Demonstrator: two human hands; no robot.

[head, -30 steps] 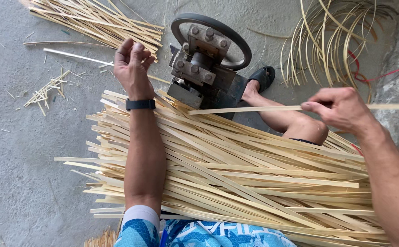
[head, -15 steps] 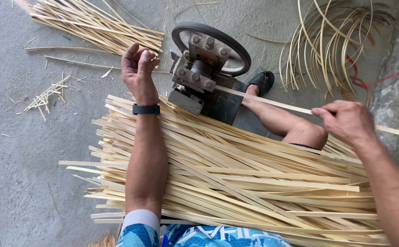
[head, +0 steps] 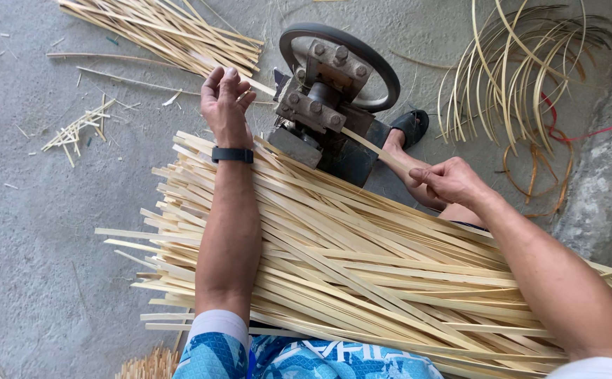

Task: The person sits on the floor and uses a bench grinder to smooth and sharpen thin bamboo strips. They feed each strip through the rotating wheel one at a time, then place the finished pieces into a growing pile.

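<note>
Feeding step — right hand (head: 449,181) pinches strip (head: 369,145) into splitter (head: 320,112) at 11 o'clock; left hand (head: 225,105) grips outfeed end. Next, prob.: steady straight pull.

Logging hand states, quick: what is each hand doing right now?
Left hand: closed on a strip's end beside the machine.
Right hand: pinching the strip entering the machine.
</note>
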